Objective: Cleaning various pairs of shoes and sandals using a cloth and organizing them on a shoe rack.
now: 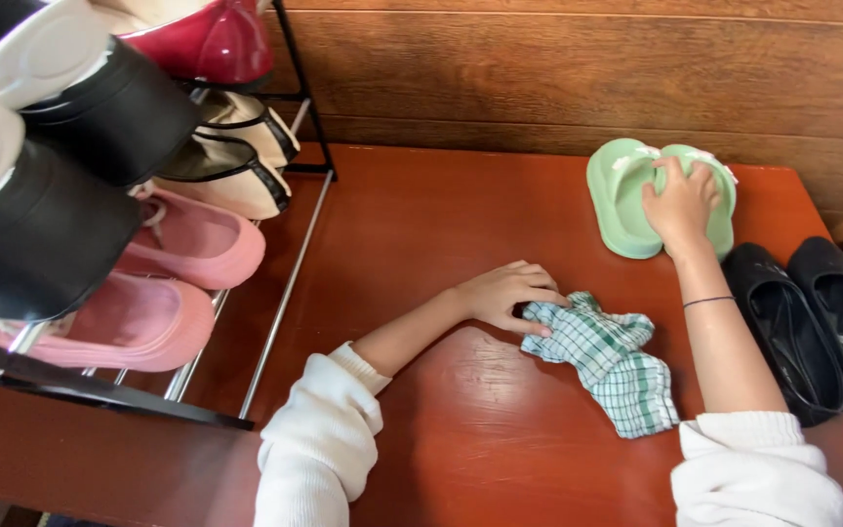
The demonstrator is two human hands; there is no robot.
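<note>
Your right hand [680, 200] presses down on the pair of green slippers [626, 200], fingers curled over where the two meet, at the far side of the red-brown table [441, 244] against the wooden wall [578, 68]. Your left hand [504, 293] grips one end of the green checked cloth [607, 356], which lies crumpled on the table just nearer you than the slippers. The black shoes [812, 322] sit right of the slippers, the shoe rack [275, 322] well to their left.

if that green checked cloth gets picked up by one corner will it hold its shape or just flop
The checked cloth probably flops: it already lies crumpled in soft folds on the red-brown floor. It looks thin, so likely light. Pushed by the left hand touching its edge, it would likely bunch up rather than slide as one piece.
</note>
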